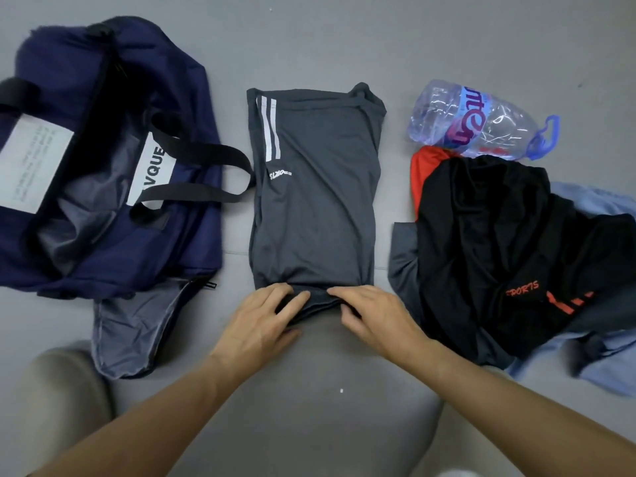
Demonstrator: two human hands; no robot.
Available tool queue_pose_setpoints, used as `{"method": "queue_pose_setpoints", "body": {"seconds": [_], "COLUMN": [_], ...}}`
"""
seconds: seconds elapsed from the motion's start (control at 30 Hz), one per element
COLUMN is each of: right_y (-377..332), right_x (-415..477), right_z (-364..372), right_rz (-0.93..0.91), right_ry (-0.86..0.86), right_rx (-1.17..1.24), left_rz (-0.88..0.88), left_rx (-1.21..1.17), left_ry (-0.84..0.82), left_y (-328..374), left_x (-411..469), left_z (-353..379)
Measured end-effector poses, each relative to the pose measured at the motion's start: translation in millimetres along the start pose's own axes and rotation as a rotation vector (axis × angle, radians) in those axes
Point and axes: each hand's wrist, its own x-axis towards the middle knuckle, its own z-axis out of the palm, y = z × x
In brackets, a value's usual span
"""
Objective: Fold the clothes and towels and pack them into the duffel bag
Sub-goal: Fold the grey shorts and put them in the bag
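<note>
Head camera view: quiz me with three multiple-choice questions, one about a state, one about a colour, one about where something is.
1. The grey sports shirt is:
A) crumpled in a ball
B) lying flat, folded narrow
C) hanging up

2. The duffel bag is:
A) red
B) green
C) navy blue

3. The plastic water bottle lies:
A) inside the duffel bag
B) on the grey sports shirt
C) on the floor, beyond the black garment

Answers:
1 B: it lies smooth and narrow in the middle.
2 C: its fabric is dark blue, with black handles.
3 C: it lies on its side at the far edge of the black garment.
</note>
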Motion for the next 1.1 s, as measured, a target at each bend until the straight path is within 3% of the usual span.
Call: {"method": "queue_pose_setpoints", "body": {"seconds": [0.1,0.23,0.43,0.67,0.77,0.83,0.9,1.0,1.1], "right_y": [0.0,2.2,-2.3,-0.3,0.4,2.3,4.9,11.8,18.7], "right_x": [0.6,2.4,19.2,29.7,28.9,26.3,21.7,14.2,14.8], "right_z": [-10.8,-19.3,-24.6,-11.4,-8.1,-6.5,0.2,11.3,12.2], "right_rz": [0.103,0.029,0.233,0.282,0.153,-0.083,-0.276,-0.218,-0.182], "right_ry": [-0.044,-0.258,-0.123,-0.168,-0.056,0.036,-0.017,-0.222,-0.301], "right_rx": [0.089,0.016,0.235,0.186,-0.124,-0.331,-0.423,-0.433,-0.445], "left_rz": [-0.076,-0.231,-0.391,-0.477,-0.487,-0.483,-0.469,-0.420,-0.324], "left_rx": [-0.083,-0.292,-0.433,-0.357,-0.332,-0.302,-0.267,-0.195,-0.039], "left_ry": [0.063,0.025,0.037,-0.020,0.006,0.032,0.070,0.112,0.157], "left_y": [4.9,-0.3,-9.9,-10.9,-8.3,-6.6,-4.7,-3.3,-5.2], "left_x": [10.5,21.5,32.8,42.1,41.7,38.9,36.5,34.0,32.5], "left_z": [-7.7,-25.2,-39.5,-33.3,-27.2,-23.9,-20.7,-18.4,-19.1]}}
